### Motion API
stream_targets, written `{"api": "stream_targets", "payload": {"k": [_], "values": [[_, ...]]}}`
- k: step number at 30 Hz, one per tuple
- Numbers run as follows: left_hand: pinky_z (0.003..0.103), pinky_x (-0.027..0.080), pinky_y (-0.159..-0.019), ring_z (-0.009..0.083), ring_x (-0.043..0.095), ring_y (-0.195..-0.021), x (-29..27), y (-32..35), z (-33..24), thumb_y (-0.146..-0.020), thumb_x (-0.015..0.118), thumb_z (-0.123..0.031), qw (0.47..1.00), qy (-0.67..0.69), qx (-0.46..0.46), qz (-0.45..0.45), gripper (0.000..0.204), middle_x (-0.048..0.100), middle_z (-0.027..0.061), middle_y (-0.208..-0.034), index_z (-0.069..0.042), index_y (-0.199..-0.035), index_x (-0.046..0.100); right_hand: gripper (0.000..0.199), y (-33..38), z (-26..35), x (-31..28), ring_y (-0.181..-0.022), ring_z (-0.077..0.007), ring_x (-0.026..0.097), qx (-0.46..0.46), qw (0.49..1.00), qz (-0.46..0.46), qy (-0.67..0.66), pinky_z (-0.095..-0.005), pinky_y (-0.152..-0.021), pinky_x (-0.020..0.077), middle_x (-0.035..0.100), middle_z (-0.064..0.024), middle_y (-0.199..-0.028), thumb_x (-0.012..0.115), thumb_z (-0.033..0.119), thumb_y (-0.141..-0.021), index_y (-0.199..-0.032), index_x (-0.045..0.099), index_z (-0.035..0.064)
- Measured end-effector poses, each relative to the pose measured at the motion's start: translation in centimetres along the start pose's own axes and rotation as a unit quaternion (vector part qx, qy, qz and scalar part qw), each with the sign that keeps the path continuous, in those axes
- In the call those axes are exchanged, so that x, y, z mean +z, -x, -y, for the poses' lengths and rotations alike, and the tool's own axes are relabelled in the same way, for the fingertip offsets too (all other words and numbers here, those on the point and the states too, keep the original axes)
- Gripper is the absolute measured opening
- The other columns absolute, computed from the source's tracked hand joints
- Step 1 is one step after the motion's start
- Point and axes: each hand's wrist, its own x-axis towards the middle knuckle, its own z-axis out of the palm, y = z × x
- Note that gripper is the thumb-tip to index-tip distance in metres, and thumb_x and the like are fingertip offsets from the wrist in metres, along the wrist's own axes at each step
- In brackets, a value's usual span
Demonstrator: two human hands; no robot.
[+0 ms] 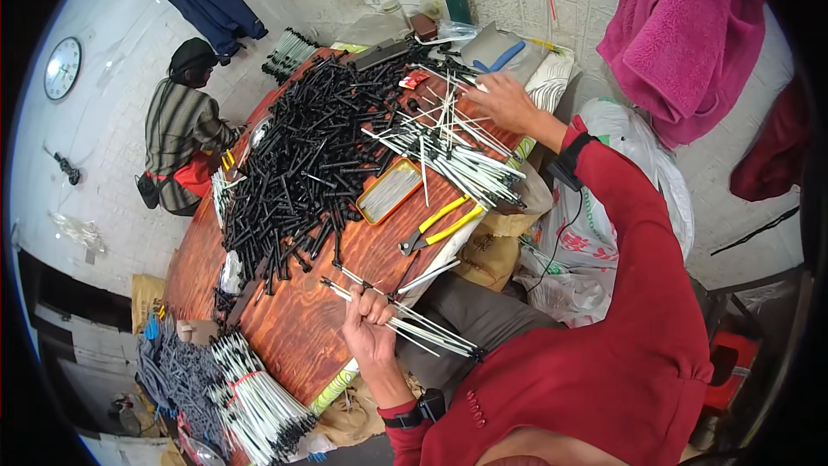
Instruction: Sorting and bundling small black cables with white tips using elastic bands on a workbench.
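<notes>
White, slender, black-tipped rods (440,340) are clasped in the curled fingers of the left hand (371,324), by the near edge of the reddish-brown wooden table (297,328). Their long axis slants from upper left to lower right, toward the body. The right hand (507,105) is at the loose white-rod pile (466,168); I cannot tell whether its fingers grasp any.

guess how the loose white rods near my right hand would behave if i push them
The loose white rods look straight and slim, so they are probably fairly stiff. Lying crossed over one another, they may drag neighbours along. Their dark ends could catch and hinder rolling.
</notes>
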Motion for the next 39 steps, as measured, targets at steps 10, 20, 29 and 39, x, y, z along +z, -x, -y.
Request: {"api": "stream_targets", "payload": {"k": [10, 20, 29, 39], "values": [[0.024, 0.033, -0.057, 0.0087, 0.035, -0.061, 0.4, -0.1, 0.4, -0.104, 0.045, -0.017, 1.0, -0.012, -0.006, -0.002, 0.017, 0.04, -0.0027, -0.071, -0.004, -0.106, 0.057, 0.016, -0.4, -0.1, 0.4, -0.079, -0.0316, 0.061, 0.056, 0.97, 0.236, -0.021, -0.0406, -0.074, 0.0481, 0.065, -0.0071, -0.084, 0.069, 0.021, -0.083, -0.097, 0.071, 0.0128], [0.025, 0.034, -0.057, 0.0091, 0.035, -0.062, 0.5, -0.1, 0.4, -0.105, 0.045, -0.017, 1.0, -0.012, -0.004, 0.005, 0.018, 0.04, -0.0021, -0.072, -0.004, -0.107, 0.057, 0.029, -3.2, -3.1, -3.3, -0.088, -0.017, 0.063, 0.247, 0.826, 0.06, -0.504, -0.0301, -0.082, 0.0479, 0.069, -0.0093, -0.09, 0.057, 0.028, -0.098, -0.105, 0.067, 0.0018], [0.024, 0.034, -0.057, 0.009, 0.034, -0.062, 1.2, 0.0, 0.7, -0.104, 0.045, -0.016, 0.999, -0.027, -0.016, -0.01, 0.017, 0.039, -0.0021, -0.072, -0.004, -0.107, 0.056, 0.03, -1.1, -2.1, -3.6, -0.076, -0.0118, 0.061, 0.31, 0.88, 0.038, -0.358, -0.0303, -0.072, 0.0475, 0.07, -0.0054, -0.085, 0.061, 0.032, -0.094, -0.105, 0.068, 0.0052], [0.023, 0.033, -0.056, 0.0082, 0.035, -0.062, 1.9, -1.1, 1.1, -0.104, 0.045, -0.015, 0.999, -0.039, -0.023, 0.017, 0.014, 0.039, -0.0027, -0.072, -0.005, -0.109, 0.054, 0.029, -3.1, -3.6, -7.0, -0.08, -0.0099, 0.06, 0.192, 0.92, 0.212, -0.269, -0.0279, -0.074, 0.049, 0.07, -0.0023, -0.087, 0.062, 0.026, -0.096, -0.107, 0.067, -0.0006]]}}
